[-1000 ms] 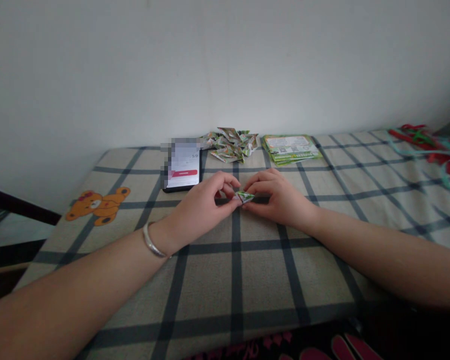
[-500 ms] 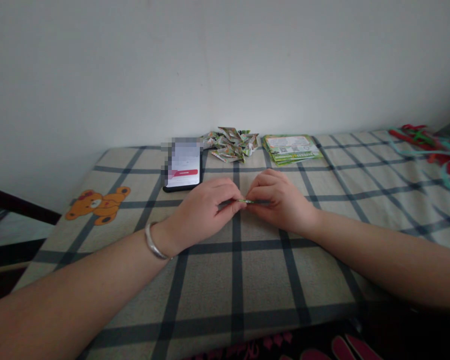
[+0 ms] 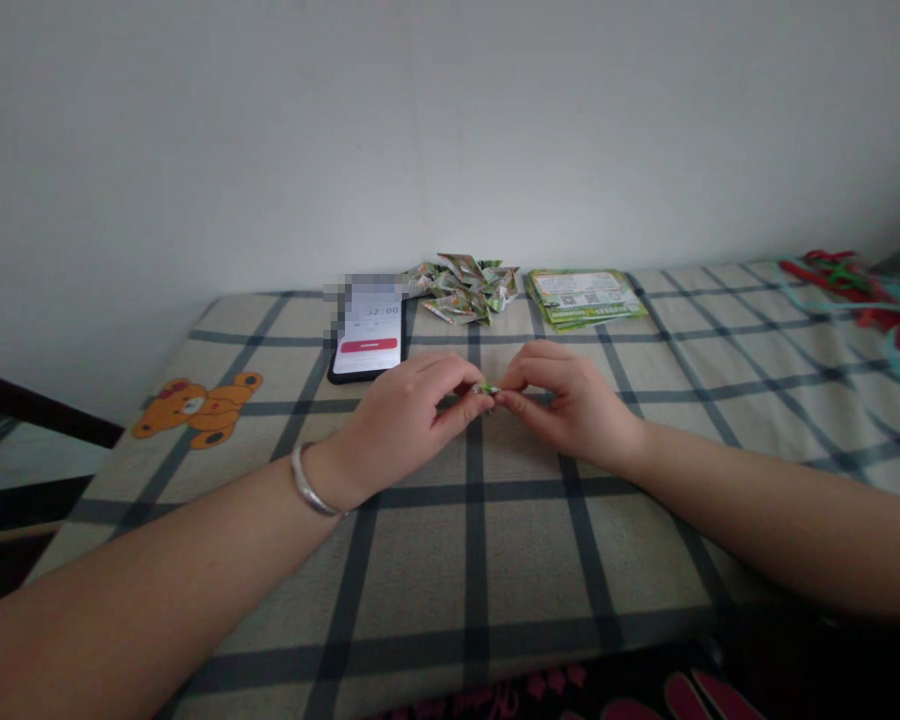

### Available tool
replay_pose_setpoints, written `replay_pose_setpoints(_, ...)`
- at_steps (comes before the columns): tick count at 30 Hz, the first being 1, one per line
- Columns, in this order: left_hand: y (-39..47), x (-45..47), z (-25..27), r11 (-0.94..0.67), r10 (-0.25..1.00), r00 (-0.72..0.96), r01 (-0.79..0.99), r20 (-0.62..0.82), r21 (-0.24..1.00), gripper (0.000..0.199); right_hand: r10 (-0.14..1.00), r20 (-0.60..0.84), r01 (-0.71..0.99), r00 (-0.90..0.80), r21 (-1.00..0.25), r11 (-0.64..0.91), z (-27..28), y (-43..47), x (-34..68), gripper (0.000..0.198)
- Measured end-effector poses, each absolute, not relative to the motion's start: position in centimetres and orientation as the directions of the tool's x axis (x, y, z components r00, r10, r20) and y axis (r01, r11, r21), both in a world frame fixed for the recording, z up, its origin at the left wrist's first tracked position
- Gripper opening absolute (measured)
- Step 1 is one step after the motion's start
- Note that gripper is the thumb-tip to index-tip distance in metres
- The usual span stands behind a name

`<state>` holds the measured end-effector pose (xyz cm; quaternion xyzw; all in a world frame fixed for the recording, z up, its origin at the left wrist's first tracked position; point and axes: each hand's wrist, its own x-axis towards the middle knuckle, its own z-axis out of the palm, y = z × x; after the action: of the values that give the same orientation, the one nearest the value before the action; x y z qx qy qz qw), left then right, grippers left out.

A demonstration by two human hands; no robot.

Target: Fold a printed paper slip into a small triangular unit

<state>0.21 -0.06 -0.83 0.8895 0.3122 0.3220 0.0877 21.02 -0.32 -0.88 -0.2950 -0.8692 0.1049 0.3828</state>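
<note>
Between my fingertips is a small green folded paper piece [image 3: 486,389], mostly hidden by my fingers. My left hand [image 3: 418,408], with a silver bangle at its wrist, is closed in a pinch on the paper's left side. From the right, my right hand [image 3: 576,398] pinches the same paper between thumb and fingers. Just beyond them lies a heap of folded paper pieces [image 3: 465,290] in green, white and brown print. To the right of that heap, a stack of printed green leaflets [image 3: 589,298] rests near the wall.
A phone [image 3: 369,335] with a lit screen lies left of the heap. Checked cloth [image 3: 420,590] covers the table, with an orange bear picture [image 3: 199,408] at the left. Red and teal ribbons [image 3: 862,295] lie at the far right. A white wall [image 3: 450,130] stands behind.
The paper has turned slightly in my fingers, and more of its green face shows. My fingertips have shifted a little, and the phone screen's display differs.
</note>
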Motion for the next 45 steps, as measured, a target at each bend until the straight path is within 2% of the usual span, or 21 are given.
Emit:
replay_pose_setpoints(4,0.2,0.2,-1.1,-0.769,0.636,0.61,0.552,0.473,0.322,0.021,0.612,0.608,0.435,-0.506,-0.433,0.79,-0.9,-0.2,21.0,0.017)
replay_pose_setpoints(8,0.5,0.2,-1.6,-0.795,0.604,0.661,0.541,0.446,0.275,0.025,0.638,0.603,0.449,-0.479,-0.456,0.768,-1.1,0.0,21.0,0.019)
replay_pose_setpoints(18,0.7,0.0,-1.7,-0.793,0.608,0.664,0.533,0.434,0.295,0.023,0.619,0.609,0.418,-0.496,-0.457,0.785,-1.3,-0.1,21.1,0.012)
replay_pose_setpoints(22,0.7,0.0,-1.6,-0.821,0.561,0.689,0.534,0.459,0.202,0.024,0.587,0.614,0.384,-0.527,-0.443,0.81,-0.9,-0.2,21.0,0.0)
replay_pose_setpoints(27,0.6,0.1,-1.0,-0.831,0.5,0.709,0.555,0.498,0.045,0.028,0.538,0.662,0.361,-0.523,-0.399,0.843,-0.8,-0.1,20.9,0.003)
replay_pose_setpoints(29,0.4,0.1,-0.8,-0.818,0.504,0.7,0.575,0.506,0.02,0.028,0.543,0.674,0.373,-0.501,-0.398,0.838,-0.9,0.0,21.0,0.004)
replay_pose_setpoints(37,-0.2,0.0,-0.8,-0.821,0.478,0.581,0.563,0.659,0.098,0.01,0.563,0.68,0.378,-0.471,-0.421,0.825,-1.3,0.3,21.3,0.004)
replay_pose_setpoints(45,0.2,0.1,-0.8,-0.833,0.488,0.591,0.536,0.642,0.14,0.007,0.574,0.638,0.37,-0.514,-0.439,0.819,-1.3,0.2,21.3,0.003)
